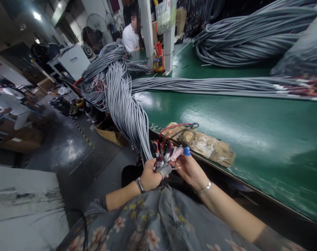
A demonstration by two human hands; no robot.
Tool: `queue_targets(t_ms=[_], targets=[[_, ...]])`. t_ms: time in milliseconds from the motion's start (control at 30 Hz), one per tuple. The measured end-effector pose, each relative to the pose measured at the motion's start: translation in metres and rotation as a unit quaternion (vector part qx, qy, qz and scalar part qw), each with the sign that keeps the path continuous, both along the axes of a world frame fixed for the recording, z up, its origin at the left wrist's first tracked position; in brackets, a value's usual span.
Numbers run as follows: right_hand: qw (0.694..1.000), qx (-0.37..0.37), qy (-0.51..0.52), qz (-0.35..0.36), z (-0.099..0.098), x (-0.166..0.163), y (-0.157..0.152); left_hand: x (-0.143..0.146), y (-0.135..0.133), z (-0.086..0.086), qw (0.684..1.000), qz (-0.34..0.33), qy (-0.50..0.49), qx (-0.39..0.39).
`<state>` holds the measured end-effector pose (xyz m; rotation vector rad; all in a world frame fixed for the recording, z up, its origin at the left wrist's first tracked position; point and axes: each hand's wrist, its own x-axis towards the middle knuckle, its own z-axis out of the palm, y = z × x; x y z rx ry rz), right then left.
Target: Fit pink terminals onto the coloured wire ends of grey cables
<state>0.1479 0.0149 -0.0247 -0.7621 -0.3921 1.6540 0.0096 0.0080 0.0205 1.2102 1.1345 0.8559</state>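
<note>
My left hand [151, 176] is closed around the end of a thick bundle of grey cables [127, 108] that hangs from the green table down to my lap. Coloured wire ends [162, 150], red, black and white, fan out of the bundle just above that hand. My right hand [189, 168], with a blue cap on one fingertip and a pale cover on another, pinches among these wire ends. Both wrists carry a band.
The green table [226, 115] holds a worn wooden block [202, 143] at its near edge, long grey cable runs [213, 85] and a big coil [252, 35] at the back. A person in a white shirt [130, 36] sits far off. Boxes and clutter lie on the floor at left.
</note>
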Motion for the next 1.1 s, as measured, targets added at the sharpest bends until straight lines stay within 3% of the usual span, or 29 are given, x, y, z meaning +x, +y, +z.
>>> queue_targets(t_ms=[133, 500, 667, 833, 1100], targets=[[1.000, 0.000, -0.006, 0.012, 0.003, 0.000, -0.001, -0.001, -0.003, 0.007, 1.000, 0.003, -0.003, 0.013], [0.999, 0.014, -0.043, -0.019, 0.017, 0.004, -0.005, -0.004, -0.002, 0.003, 0.999, 0.021, 0.021, 0.025], [0.998, 0.037, -0.051, 0.008, 0.011, 0.004, -0.004, -0.004, -0.001, 0.002, 0.999, 0.031, 0.015, 0.007], [0.999, 0.027, -0.021, 0.035, 0.002, 0.003, 0.001, -0.004, 0.001, -0.005, 1.000, 0.001, 0.020, 0.009], [1.000, 0.002, 0.002, -0.018, -0.002, -0.001, 0.004, -0.007, 0.001, -0.017, 0.999, -0.011, 0.025, 0.028]])
